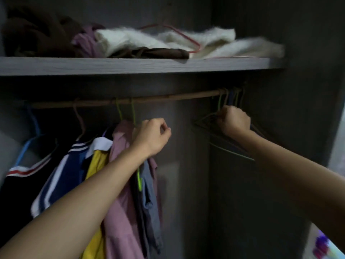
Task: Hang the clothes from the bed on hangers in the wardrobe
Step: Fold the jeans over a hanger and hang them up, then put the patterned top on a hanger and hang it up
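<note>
Inside the dark wardrobe a wooden rail (168, 98) runs under a grey shelf (130, 65). Several clothes hang on its left half: a black top with red and white stripes (24, 176), a navy and white shirt (63, 176), a yellow garment (97, 161), a pink shirt (121, 202) and a grey one (151, 199) on green hangers. My left hand (151, 135) is curled beside the pink shirt's collar, holding nothing I can see. My right hand (233, 120) grips a bunch of empty wire hangers (220, 139) at the rail's right end.
On the shelf lie a brown garment (37, 32), a purple cloth (87, 40), white fluffy fabric (205, 43) and a red wire hanger (179, 34). The wardrobe's right wall (308, 90) stands close to the hangers. A colourful bit of fabric (323, 245) shows at the lower right.
</note>
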The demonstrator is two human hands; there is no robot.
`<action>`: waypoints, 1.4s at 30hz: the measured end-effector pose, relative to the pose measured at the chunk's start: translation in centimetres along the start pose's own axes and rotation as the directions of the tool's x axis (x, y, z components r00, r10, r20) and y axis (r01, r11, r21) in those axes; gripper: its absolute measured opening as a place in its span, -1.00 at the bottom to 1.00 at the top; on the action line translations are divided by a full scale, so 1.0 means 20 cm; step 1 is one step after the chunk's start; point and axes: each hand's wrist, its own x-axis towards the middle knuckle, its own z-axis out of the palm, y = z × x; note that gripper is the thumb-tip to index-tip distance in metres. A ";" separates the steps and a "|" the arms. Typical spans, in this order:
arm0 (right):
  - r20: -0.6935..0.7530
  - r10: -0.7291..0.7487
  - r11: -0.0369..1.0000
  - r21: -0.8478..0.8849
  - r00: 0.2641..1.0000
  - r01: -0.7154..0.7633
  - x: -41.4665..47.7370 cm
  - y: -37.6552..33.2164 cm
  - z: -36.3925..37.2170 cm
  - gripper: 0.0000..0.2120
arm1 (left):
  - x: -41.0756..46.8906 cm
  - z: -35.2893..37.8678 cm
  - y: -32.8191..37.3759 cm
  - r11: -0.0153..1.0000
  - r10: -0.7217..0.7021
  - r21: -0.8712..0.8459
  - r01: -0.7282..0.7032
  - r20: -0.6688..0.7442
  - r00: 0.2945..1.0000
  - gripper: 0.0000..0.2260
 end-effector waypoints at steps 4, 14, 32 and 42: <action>0.128 -0.016 0.955 -0.291 0.992 0.053 0.03 0.30 0.02 -0.78 | 0.07 0.24 0.17 0.994 -0.029 0.109 0.010 0.173 0.984 -0.81; 0.105 -0.157 0.987 0.048 0.982 0.153 0.18 0.48 0.13 -0.80 | 0.18 0.58 0.25 0.974 -0.192 0.177 0.143 0.305 0.933 -0.80; 0.127 -0.117 0.988 0.113 0.985 0.103 0.01 0.09 -0.12 -0.78 | -0.01 0.33 0.02 0.984 -0.177 0.066 0.165 0.315 0.932 -0.87; 0.146 -0.049 0.993 0.111 0.988 0.033 -0.38 0.19 -0.22 -0.77 | -0.12 0.25 -0.06 0.996 -0.063 -0.042 0.078 0.282 0.957 -0.85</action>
